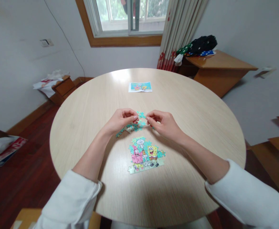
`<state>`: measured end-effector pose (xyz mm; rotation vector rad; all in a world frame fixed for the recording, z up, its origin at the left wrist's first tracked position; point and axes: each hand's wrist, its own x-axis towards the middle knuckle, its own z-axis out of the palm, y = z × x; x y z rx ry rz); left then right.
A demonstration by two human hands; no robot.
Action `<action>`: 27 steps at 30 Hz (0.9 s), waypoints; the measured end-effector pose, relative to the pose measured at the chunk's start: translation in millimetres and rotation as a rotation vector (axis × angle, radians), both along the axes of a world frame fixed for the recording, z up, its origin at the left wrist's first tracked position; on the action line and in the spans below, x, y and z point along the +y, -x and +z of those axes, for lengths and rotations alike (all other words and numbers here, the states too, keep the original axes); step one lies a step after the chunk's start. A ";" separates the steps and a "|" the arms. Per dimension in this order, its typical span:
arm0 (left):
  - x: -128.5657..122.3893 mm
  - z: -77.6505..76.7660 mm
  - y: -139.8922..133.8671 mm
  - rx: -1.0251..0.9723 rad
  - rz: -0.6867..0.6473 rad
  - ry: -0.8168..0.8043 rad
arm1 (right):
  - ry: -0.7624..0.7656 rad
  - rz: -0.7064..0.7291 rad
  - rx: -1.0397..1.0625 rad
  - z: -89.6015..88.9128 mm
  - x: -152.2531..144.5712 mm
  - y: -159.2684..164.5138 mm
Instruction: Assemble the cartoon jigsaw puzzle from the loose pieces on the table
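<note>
My left hand (123, 120) and my right hand (163, 123) face each other over the table, thumbs pinched against fingers. A small turquoise cluster of jigsaw puzzle pieces (141, 114) spans the gap between both sets of fingertips. Below and beside the left hand lies a pile of loose turquoise puzzle pieces (137, 126), partly hidden by that hand. Nearer to me, a partly joined jigsaw puzzle (142, 156) lies flat, with a pink, a grey-blue and a yellow cartoon figure; its upper and side edges are ragged.
Farther back on the round wooden table (82, 127) lies a reference picture (140, 87) with the same figures. A wooden desk (222, 60) with dark cloth stands at the back right. Papers (46, 84) rest on a low wooden cabinet at left.
</note>
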<state>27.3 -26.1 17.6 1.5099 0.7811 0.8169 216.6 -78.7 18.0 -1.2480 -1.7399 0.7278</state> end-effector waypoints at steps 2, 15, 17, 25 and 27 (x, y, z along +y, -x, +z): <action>-0.5 0.6 0.0 -0.015 0.002 0.012 | 0.006 0.000 0.007 -0.3 0.1 0.0; 0.1 -1.7 -2.5 0.013 0.030 0.036 | 0.002 -0.029 0.009 2.3 -1.7 0.8; 0.3 -2.3 -2.5 0.018 0.035 0.025 | 0.005 -0.024 0.005 3.2 -2.5 1.3; -0.6 -1.6 -1.4 0.024 0.035 0.022 | 0.004 -0.003 0.004 2.1 -2.0 2.0; -0.8 -1.8 -1.6 0.018 0.032 0.026 | 0.009 -0.005 0.003 2.2 -2.0 2.3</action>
